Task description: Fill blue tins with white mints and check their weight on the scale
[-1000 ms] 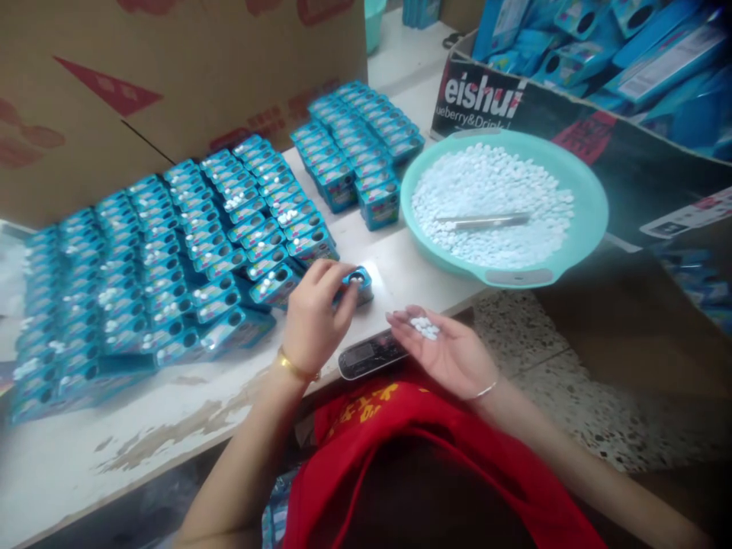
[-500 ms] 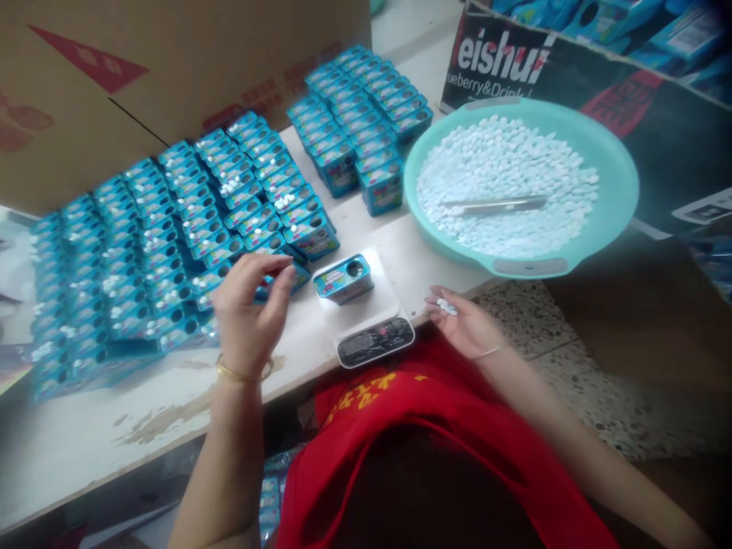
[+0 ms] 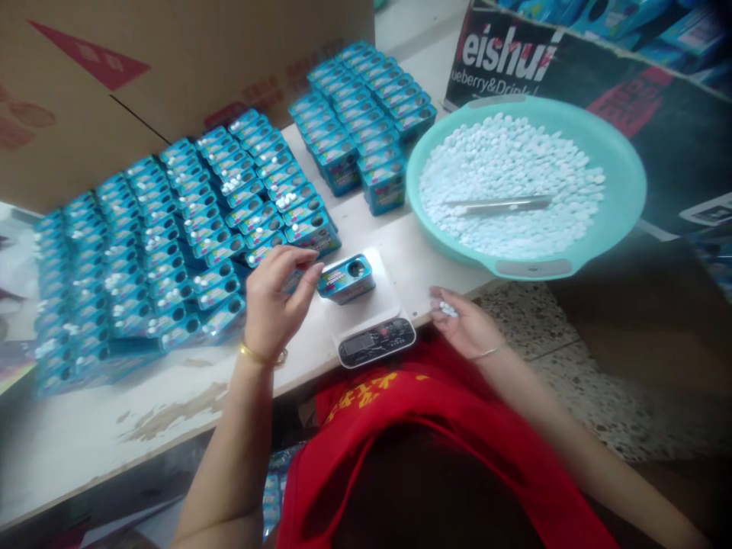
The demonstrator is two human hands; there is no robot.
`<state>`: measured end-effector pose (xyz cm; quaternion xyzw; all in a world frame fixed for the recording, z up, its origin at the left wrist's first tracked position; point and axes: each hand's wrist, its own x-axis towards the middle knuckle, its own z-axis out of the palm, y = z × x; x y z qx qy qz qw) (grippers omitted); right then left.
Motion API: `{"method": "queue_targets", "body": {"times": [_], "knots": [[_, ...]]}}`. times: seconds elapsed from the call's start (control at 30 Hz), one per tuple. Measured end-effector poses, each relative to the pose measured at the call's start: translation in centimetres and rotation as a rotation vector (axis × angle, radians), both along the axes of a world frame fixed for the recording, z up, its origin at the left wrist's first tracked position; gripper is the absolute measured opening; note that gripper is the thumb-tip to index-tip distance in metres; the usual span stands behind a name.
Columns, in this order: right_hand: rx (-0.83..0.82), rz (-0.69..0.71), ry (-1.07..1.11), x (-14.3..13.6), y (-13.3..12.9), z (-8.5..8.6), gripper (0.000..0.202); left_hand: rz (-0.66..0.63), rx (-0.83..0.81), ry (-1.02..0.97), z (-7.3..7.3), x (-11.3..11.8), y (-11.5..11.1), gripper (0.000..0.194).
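Observation:
My left hand (image 3: 283, 301) hovers at the left end of a small blue box (image 3: 346, 280), thumb and forefinger curved with a slight gap and nothing visible between them. Whether the fingertips touch the box cannot be made out. That box stands upright on a white kitchen scale (image 3: 377, 313), its dark round opening facing up. Low beside the table edge, right of the scale, my right hand (image 3: 466, 324) cups several small white tablets (image 3: 447, 309) in its curled fingers.
A turquoise basin (image 3: 621, 187) full of white tablets (image 3: 515, 160) stands at the right, a metal strip (image 3: 497, 204) lying on them. Rows of blue boxes (image 3: 154, 252) fill the left, some topped with tablets; another group (image 3: 366, 130) stands behind. Cardboard cartons (image 3: 188, 69) border the table.
My left hand has moved right, from the rows of boxes to the box on the scale. My right hand stays nearly still with the tablets.

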<state>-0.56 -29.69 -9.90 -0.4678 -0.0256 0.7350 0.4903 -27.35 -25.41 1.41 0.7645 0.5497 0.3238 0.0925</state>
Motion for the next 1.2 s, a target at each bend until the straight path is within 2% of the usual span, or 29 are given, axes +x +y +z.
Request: {"method": "queue_targets", "body": {"times": [0.07,0.2,0.27,0.33,0.4,0.47,0.57,0.67,0.73,0.83,0.93,1.03,1.13,1.2], "knots": [[0.025,0.061,-0.023,-0.3,0.1,0.9,0.022,-0.013,-0.014,0.005,-0.1,0.1,0.2,0.014],[0.118,0.188,-0.052,-1.2,1.0,3.7,0.027,-0.027,-0.051,0.028,-0.4,0.2,0.1,0.026],[0.158,0.204,-0.060,-1.8,1.6,4.9,0.027,-0.088,-0.104,0.119,-0.6,0.5,-0.1,0.045],[0.166,0.190,-0.071,-2.3,1.9,5.3,0.026,-0.178,-0.185,0.270,-0.6,0.9,-0.1,0.051],[0.141,0.152,-0.087,-2.6,2.0,4.7,0.028,-0.240,-0.226,0.385,-0.4,1.3,0.6,0.039],[0.108,0.127,-0.096,-2.8,2.0,3.3,0.032,-0.220,-0.161,0.394,0.3,1.4,2.5,0.030],[0.072,0.089,-0.101,-2.8,2.1,1.1,0.035,-0.048,0.015,0.316,2.5,1.2,7.3,0.033],[0.034,0.060,-0.111,-2.6,2.0,0.1,0.036,0.050,0.014,0.364,4.2,1.2,12.7,0.033],[0.019,0.058,-0.107,-2.5,1.9,0.0,0.037,0.018,-0.074,0.474,3.9,1.5,15.9,0.029],[0.040,0.072,-0.103,-2.5,2.0,-0.1,0.035,0.003,-0.202,0.617,1.8,2.4,19.1,0.025],[0.071,0.095,-0.115,-2.5,2.0,-0.6,0.035,0.040,-0.235,0.659,-0.8,3.3,20.7,0.023],[0.081,0.106,-0.124,-2.5,1.9,-1.2,0.037,0.065,-0.224,0.667,-2.0,3.5,20.9,0.028],[0.085,0.129,-0.131,-2.3,1.8,-1.3,0.037,0.066,-0.172,0.641,-1.3,2.4,19.5,0.038],[0.090,0.151,-0.132,-2.2,1.8,-1.1,0.037,0.032,-0.127,0.588,-0.1,1.0,17.6,0.032]]}}
